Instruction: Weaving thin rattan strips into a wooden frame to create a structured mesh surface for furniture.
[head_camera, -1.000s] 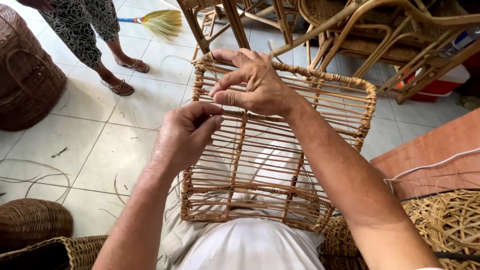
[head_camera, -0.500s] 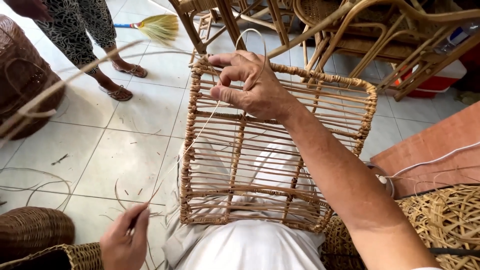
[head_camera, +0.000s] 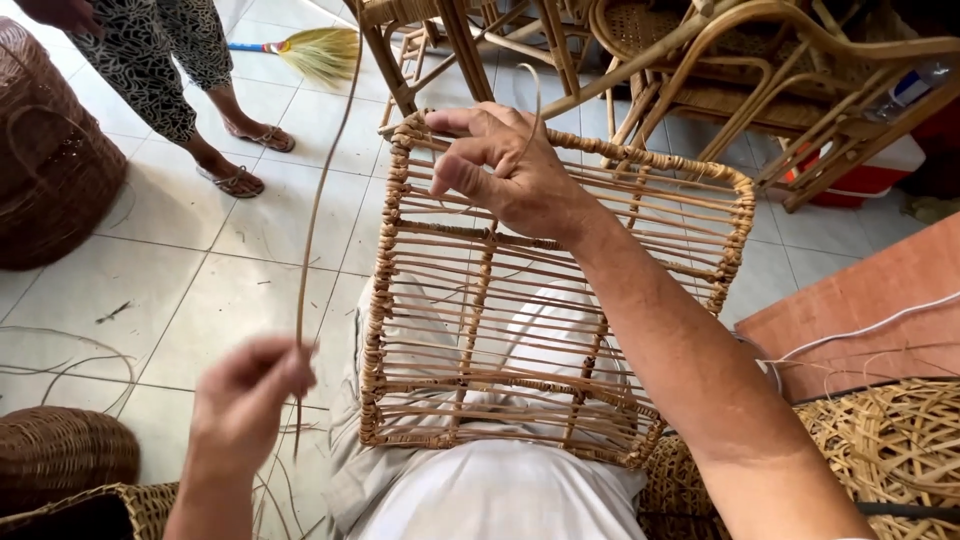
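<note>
A box-shaped rattan frame (head_camera: 560, 330) of thin slats rests on my lap, its far rim wrapped with cane binding. My right hand (head_camera: 505, 170) grips the frame's far top edge, fingers curled over the rim where a thin loop of cane strip rises. My left hand (head_camera: 250, 395), blurred, is low at the left of the frame and pinches a long thin cane strip (head_camera: 320, 200). The strip runs up from that hand and out of the top of the view.
Another person's legs (head_camera: 200, 100) in patterned trousers and sandals stand on the tiled floor at the back left, near a broom (head_camera: 315, 50). Dark woven baskets (head_camera: 50, 150) sit left. Rattan chairs (head_camera: 720, 60) crowd the back. A woven basket (head_camera: 890, 440) lies at right.
My left hand left the frame, dropped down to the lower left, then rose a little, pulling the long cane strip taut. My right hand stayed on the frame's top edge.
</note>
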